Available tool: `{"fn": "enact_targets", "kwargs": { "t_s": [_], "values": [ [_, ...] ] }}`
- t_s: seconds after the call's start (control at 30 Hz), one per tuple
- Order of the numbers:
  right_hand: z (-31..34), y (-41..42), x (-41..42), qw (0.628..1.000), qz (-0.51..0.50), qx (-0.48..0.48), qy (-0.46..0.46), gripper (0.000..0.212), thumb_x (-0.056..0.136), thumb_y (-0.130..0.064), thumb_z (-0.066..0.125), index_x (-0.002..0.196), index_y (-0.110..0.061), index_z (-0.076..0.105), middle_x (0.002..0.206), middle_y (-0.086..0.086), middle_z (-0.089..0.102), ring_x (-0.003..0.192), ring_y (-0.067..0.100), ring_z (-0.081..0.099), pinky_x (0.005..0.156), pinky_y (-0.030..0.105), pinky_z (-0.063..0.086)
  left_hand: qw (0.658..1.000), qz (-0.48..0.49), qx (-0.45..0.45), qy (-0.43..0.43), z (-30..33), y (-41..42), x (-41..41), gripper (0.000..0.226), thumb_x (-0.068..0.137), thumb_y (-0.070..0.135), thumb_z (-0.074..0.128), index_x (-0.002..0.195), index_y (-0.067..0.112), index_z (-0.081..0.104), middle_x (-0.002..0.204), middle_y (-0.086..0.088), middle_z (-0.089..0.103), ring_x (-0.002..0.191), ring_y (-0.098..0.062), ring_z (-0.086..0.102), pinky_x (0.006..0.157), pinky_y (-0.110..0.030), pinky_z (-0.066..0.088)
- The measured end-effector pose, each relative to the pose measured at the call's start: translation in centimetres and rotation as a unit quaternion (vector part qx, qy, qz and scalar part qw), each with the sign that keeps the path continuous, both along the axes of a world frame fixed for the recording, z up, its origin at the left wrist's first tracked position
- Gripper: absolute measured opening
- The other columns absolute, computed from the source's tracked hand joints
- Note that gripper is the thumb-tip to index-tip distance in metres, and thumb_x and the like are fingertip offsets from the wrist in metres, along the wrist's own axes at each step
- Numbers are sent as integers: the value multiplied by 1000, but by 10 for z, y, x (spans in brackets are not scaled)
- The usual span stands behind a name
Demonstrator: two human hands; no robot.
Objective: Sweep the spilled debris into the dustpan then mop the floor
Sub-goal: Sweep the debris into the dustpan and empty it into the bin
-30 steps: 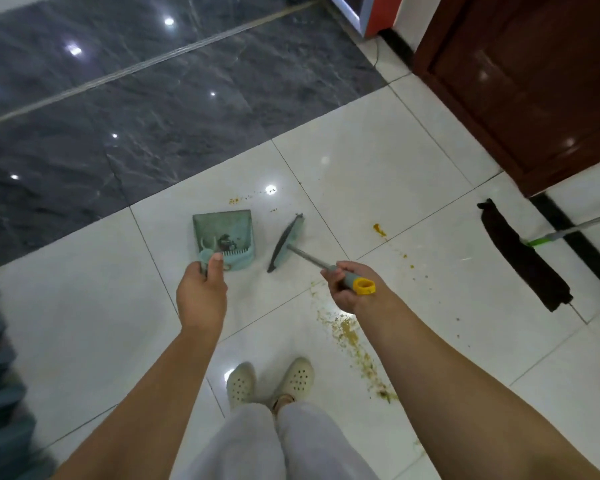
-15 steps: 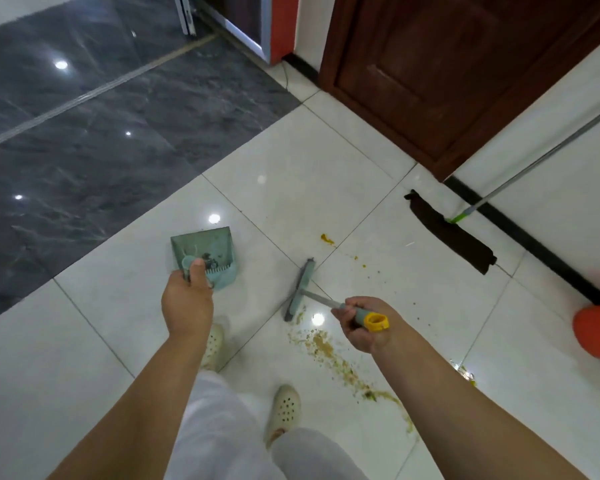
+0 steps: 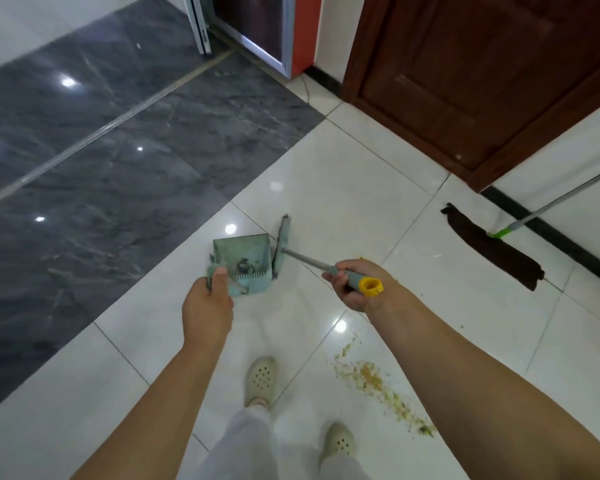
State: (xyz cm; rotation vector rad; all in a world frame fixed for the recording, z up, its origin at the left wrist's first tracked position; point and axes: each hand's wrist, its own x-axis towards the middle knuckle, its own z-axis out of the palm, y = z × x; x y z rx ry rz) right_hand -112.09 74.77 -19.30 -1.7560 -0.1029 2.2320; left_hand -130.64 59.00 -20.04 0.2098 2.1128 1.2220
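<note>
Both hands have brought broom point(image 3: 280, 245) against dustpan point(image 3: 242, 259), off the debris point(image 3: 371, 377).

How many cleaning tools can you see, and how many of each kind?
Dustpan: 1, held by the left hand
Hand broom: 1, held by the right hand
Mop: 1, lying by the wall
Total: 3 cleaning tools
</note>
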Motion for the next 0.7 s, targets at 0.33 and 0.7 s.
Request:
{"fn": "enact_targets", "kwargs": {
  "t_s": [0.33, 0.7],
  "values": [
    [-44, 87, -104, 991, -127, 24, 30, 20, 94, 0, 43, 113, 3, 45, 101, 27, 49, 25, 12, 43, 29, 13, 39, 997, -74, -12, -7, -14, 54, -69, 45, 93, 50, 46, 70, 11, 45, 53, -2, 48, 30, -3, 40, 31, -17, 34],
    [-45, 94, -66, 934, -354, -29, 33, 8, 92, 2, 47, 98, 4, 52, 119, 33, 47, 45, 16, 47, 29, 14, 38, 994, -103, -24, 19, -24, 93, -77, 45, 93, 50, 46, 69, 12, 46, 56, -2, 53, 35, -8, 44, 33, -20, 34]
  ]
}}
